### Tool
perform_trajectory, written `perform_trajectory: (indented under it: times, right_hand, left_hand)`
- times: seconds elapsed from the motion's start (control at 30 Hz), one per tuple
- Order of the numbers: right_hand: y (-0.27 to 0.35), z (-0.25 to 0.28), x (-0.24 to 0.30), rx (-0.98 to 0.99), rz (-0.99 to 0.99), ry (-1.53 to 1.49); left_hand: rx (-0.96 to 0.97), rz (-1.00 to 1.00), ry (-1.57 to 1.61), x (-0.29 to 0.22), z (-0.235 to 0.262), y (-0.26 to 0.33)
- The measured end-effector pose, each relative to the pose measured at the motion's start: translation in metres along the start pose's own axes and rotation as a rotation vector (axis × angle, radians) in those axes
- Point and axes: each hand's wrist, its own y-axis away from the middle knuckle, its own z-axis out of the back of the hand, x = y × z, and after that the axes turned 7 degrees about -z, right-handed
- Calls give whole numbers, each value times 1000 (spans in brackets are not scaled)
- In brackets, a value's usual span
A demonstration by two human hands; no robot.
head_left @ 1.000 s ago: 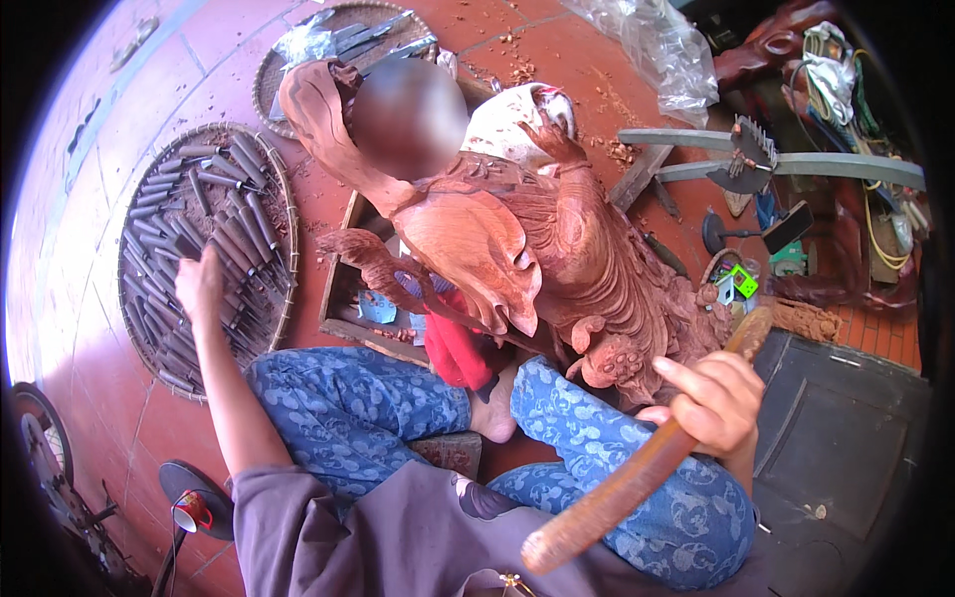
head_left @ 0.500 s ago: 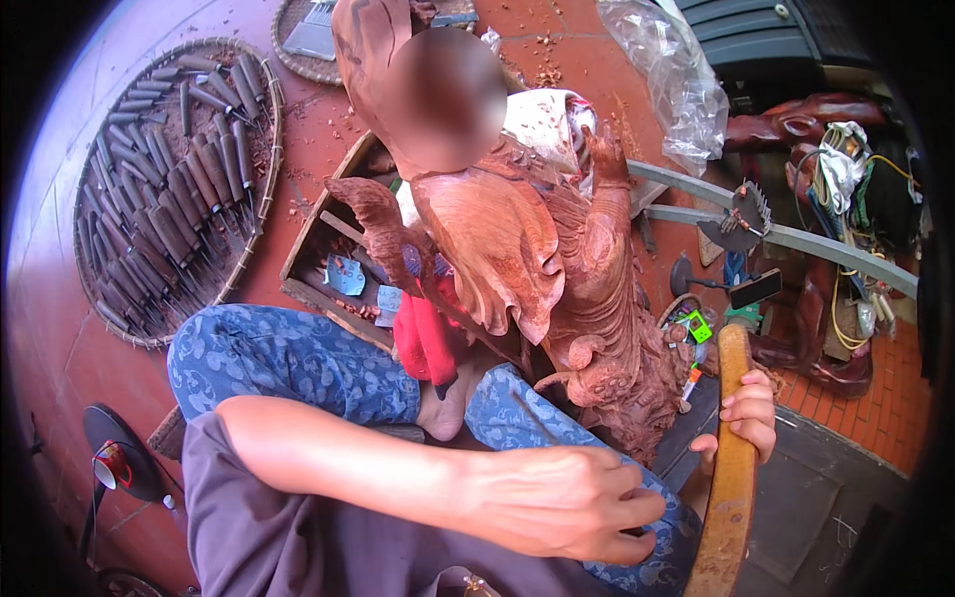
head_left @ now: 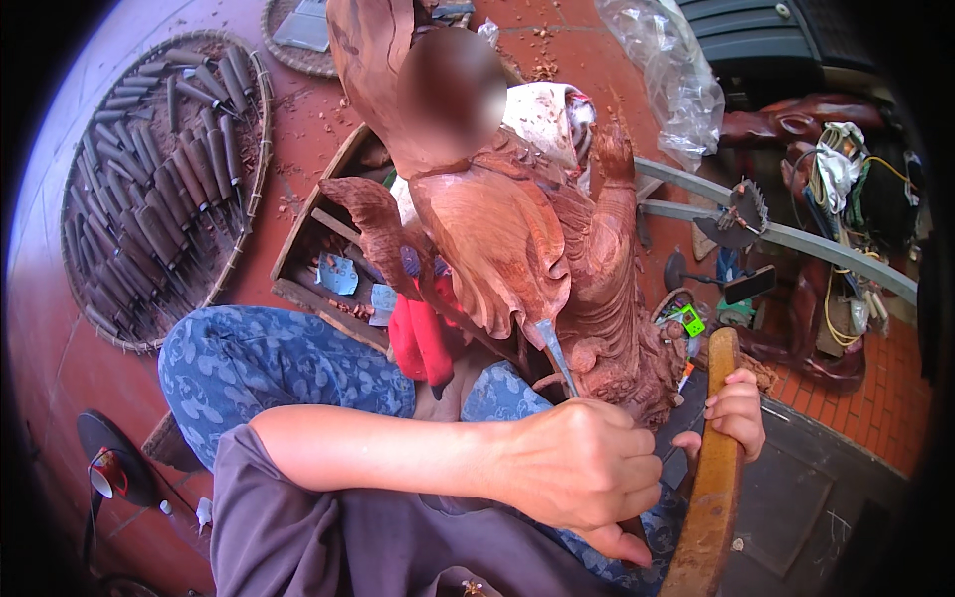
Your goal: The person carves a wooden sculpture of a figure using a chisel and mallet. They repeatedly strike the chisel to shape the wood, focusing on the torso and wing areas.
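Observation:
A reddish-brown carved wooden statue [head_left: 605,261] with a long flowing beard [head_left: 482,234] leans in front of me. My left hand [head_left: 587,466] is closed around a chisel [head_left: 559,360], its handle mostly hidden in the fist. The chisel's flat metal blade points away from me, its tip at the lower end of the beard. To the right, my right hand [head_left: 736,416] grips a long, curved wooden mallet [head_left: 714,488], fingers wrapped over its far side. The mallet is apart from the chisel.
At the left, a round woven tray [head_left: 261,189] holds many dark-handled carving tools [head_left: 154,224]. A wooden box [head_left: 298,249] with papers and a red cloth [head_left: 421,336] lie beside the statue. Behind are clear plastic [head_left: 667,80], a metal clamp bar [head_left: 846,249] and a phone on a stand [head_left: 749,287].
My left hand has turned and moved slightly up, bringing the chisel's tip from over my trouser leg to the beard's lower end. The mallet stays nearly where it was in my right hand.

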Motion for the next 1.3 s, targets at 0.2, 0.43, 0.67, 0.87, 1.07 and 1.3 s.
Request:
perform_trajectory:
  times: [0.2,0.43,0.67,0.87,1.07,1.3]
  right_hand:
    - [-8,-2,3,-51,12,-34]
    - [-10,-4,2,-24,29,-43]
    - [-14,-4,11,-37,24,-30]
    - [-15,-5,15,-15,27,-3]
    - [-17,-1,25,1,25,46]
    - [-19,5,30,5,96,128]
  left_hand:
    - [33,-4,29,-1,-1,-2]
    - [33,-89,-43,-2,4,-9]
    - [-112,-23,6,-2,-3,-2]
    - [-219,-71,70,9,0,4]
    - [-266,-105,110,13,1,4]
    - [-254,-81,97,4,-1,2]
